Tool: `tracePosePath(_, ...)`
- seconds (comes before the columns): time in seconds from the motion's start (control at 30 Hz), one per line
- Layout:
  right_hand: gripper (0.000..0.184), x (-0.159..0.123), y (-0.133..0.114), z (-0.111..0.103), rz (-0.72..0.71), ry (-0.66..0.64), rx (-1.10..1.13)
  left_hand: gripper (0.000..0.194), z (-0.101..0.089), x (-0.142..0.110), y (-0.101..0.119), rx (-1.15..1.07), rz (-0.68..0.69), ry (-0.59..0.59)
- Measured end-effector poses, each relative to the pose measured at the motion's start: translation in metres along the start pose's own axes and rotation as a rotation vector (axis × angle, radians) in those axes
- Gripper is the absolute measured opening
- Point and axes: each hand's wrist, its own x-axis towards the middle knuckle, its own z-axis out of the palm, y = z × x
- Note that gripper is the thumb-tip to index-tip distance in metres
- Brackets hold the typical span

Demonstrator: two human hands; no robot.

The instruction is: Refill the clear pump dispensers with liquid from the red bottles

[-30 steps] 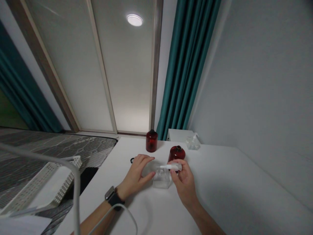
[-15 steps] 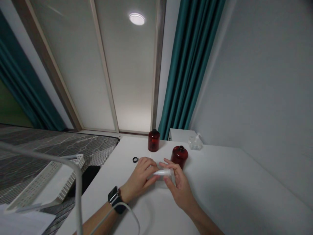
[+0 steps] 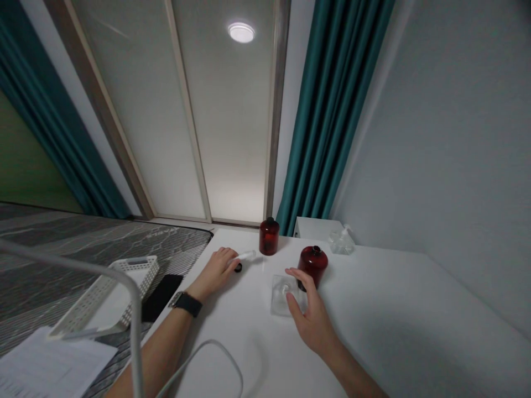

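Observation:
My left hand (image 3: 219, 268) is closed on a slim white, translucent tube-like piece (image 3: 248, 255), held low over the left side of the table. Just below that piece is a small black ring (image 3: 238, 268). My right hand (image 3: 312, 320) is open, thumb and fingers apart, at the right side of a clear square bottle (image 3: 277, 303) seen from above. Whether its fingers touch that bottle I cannot tell. Beyond this hand stands a dark red, rounded bottle (image 3: 314, 264) with an uncapped-looking neck. Another dark red bottle (image 3: 269, 237), with a black top, stands farther back.
On the white table (image 3: 249, 342), a clear pump bottle (image 3: 342, 241) stands at the back right. A grey cable (image 3: 224, 349) loops across the front. At lower left are a white perforated basket (image 3: 89, 298), papers (image 3: 53, 362) and a black flat object (image 3: 161, 296).
My left hand has moved left and away from me with the tube-like piece, over to the black ring. My right hand has let go of that piece and opened, staying by the clear bottle.

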Motion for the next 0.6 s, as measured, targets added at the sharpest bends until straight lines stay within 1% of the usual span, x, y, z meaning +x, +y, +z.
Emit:
tracePosePath(0.1, 0.041, 0.0, -0.001, 0.0, 0.008, -0.013, -0.016, 0.034, 0.003, 0.003, -0.01, 0.032, -0.046, 0.011)
tracePosePath(0.2, 0.042, -0.001, -0.001, 0.001, 0.0, -0.01, -0.017, 0.033, 0.004, 0.005, -0.02, 0.063, -0.076, 0.011)
tracePosePath(0.37, 0.042, -0.001, 0.001, 0.001, -0.02, -0.018, -0.036, 0.031, 0.011, -0.005, -0.035, 0.116, -0.122, 0.018)
tracePosePath(0.47, 0.043, -0.002, 0.002, 0.001, -0.018, -0.013, -0.038, 0.03, 0.016, -0.011, -0.04, 0.14, -0.136, 0.026)
tracePosePath(0.6, 0.043, -0.001, 0.002, 0.002, -0.023, -0.012, -0.051, 0.026, 0.021, -0.012, -0.04, 0.166, -0.131, 0.012)
